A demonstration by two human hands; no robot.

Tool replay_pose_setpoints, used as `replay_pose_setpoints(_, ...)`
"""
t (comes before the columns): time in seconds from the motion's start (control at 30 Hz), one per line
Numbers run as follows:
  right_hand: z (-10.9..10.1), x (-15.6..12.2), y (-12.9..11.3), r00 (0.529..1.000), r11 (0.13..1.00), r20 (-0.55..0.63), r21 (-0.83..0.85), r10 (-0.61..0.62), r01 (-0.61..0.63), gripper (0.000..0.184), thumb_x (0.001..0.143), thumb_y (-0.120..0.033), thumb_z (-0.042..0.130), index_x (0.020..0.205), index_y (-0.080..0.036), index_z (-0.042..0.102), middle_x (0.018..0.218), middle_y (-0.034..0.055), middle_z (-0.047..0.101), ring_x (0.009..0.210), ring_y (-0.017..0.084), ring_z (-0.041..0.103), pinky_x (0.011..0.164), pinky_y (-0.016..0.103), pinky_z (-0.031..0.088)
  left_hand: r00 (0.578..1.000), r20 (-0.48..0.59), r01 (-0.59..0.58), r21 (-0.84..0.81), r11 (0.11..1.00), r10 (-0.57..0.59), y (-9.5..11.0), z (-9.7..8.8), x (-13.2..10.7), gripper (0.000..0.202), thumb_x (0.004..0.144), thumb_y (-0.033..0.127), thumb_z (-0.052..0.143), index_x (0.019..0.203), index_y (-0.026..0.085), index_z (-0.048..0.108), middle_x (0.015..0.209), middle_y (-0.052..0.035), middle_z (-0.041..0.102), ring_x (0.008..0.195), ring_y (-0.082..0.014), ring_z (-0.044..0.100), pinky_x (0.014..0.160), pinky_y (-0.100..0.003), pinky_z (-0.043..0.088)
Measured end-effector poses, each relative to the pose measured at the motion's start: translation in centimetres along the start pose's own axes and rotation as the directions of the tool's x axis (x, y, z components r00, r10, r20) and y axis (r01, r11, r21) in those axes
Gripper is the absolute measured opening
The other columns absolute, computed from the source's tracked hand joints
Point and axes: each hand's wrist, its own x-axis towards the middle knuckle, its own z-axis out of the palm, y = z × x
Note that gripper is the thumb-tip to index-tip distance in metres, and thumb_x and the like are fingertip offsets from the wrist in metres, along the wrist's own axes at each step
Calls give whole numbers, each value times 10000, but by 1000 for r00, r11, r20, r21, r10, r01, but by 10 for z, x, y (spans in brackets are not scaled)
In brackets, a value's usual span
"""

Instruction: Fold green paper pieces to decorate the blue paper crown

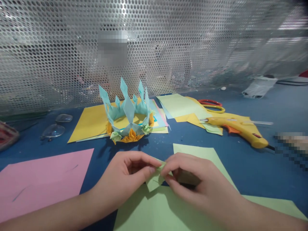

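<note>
Between my two hands is a small piece of light green paper [154,183], its lower corner pointing toward me. My left hand [127,175] pinches it from the left with thumb and forefinger. From the right, the fingertips of my right hand [192,178] close on its other edge. Larger green sheets [149,213] lie on the table under and behind the hands. Beyond them stands a light blue paper crown [130,110] with pointed diamond tips and orange and green folded paper pieces around its base.
A pink sheet [48,179] lies at left, with a pair of glasses [54,131] behind it. Yellow paper [88,120] is under the crown. At right are a yellow glue gun [237,126] and scissors [213,106]. A perforated metal screen [72,57] rises behind the blue table [276,179].
</note>
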Motion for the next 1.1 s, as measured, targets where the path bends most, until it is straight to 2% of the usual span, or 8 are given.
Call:
replay_pose_setpoints(0.07,1,-1,2,997,997,-14,-31,-74,73,260,740,0,544,822,-219,658,797,12,661,684,139,618,638,237,506,1000,11,12,-22,1000,-12,1,-1,1,96,713,144,719,717,218,780,726,18,793,691,-126,705,663,-179,537)
replay_pose_setpoints(0.27,-1,-3,5,986,982,-59,-113,-158,151,189,790,-47,606,809,-224,670,998,50,617,897,159,641,809,247,520,999,10,38,18,999,-38,-2,-1,2,93,688,172,730,730,223,796,729,10,792,681,-140,692,652,-199,520)
replay_pose_setpoints(0.47,1,-3,6,988,993,-122,-81,-92,82,168,766,-58,592,760,-221,633,960,26,619,886,139,654,750,202,507,995,90,46,22,999,-48,-5,-1,1,127,726,225,729,818,246,813,835,4,800,776,-162,689,723,-220,512)
replay_pose_setpoints(0.6,6,-3,8,985,998,-162,-28,-64,61,177,719,-48,577,698,-224,584,898,4,609,879,135,638,736,198,483,982,176,59,20,998,-62,-6,0,1,247,686,189,756,922,251,803,637,46,698,570,-94,570,566,-181,454)
replay_pose_setpoints(0.7,6,-2,7,987,998,-147,-15,-66,65,174,719,-49,562,702,-221,572,882,-3,604,817,120,631,703,195,479,990,136,44,47,998,-50,-5,3,-1,249,659,159,744,894,214,807,550,59,588,502,-75,470,493,-178,391)
replay_pose_setpoints(0.9,3,1,3,993,995,-96,-65,-75,69,173,730,-47,554,707,-217,546,828,-4,607,789,129,618,704,218,488,995,95,-40,83,996,32,-6,5,-2,245,680,123,670,859,212,810,666,8,737,560,-103,571,549,-193,444)
replay_pose_setpoints(1.03,4,-2,6,995,1000,-96,22,3,-1,187,764,-80,548,834,-249,510,832,-20,604,738,137,611,671,251,515,999,36,-33,46,998,31,-8,4,-2,223,665,111,686,811,228,808,777,-9,798,660,-145,683,601,-202,508)
replay_pose_setpoints(1.1,6,-3,7,996,998,-81,65,24,-19,215,774,-86,544,893,-261,509,842,-27,607,752,135,627,688,253,532,999,31,-32,36,999,31,-9,4,-3,198,668,118,696,784,234,807,769,-6,802,676,-152,707,606,-195,524)
